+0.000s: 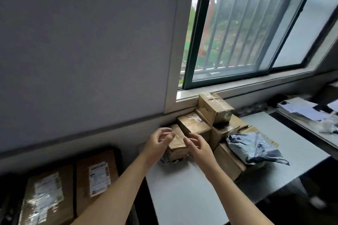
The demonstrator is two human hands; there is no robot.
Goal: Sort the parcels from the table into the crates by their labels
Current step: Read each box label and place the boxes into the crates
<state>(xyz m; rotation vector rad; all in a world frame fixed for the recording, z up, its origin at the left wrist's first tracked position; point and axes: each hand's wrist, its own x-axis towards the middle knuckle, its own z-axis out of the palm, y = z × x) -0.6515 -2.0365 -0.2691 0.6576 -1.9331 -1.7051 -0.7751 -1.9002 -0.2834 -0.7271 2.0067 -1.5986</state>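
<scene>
Parcels are seen piled on the white table [182, 192], w/ one small brown box [178, 149] framed btwn both hands. L hand [158, 142] is held at the box's left edge and R hand [199, 147] at its right. Fingers of both are loosely curled and nothing is gripped; contact w/ the box cannot be told. Just beyond the R hand a taped box [193, 124] is stacked, w/ another box [214, 108] set higher behind it. A crumpled grey poly bag [254, 149] is laid right of the R hand. Below-left of the L hand, a flat labelled parcel [97, 175] and a second labelled parcel [47, 199] are lodged in dark crates [119, 155].
</scene>
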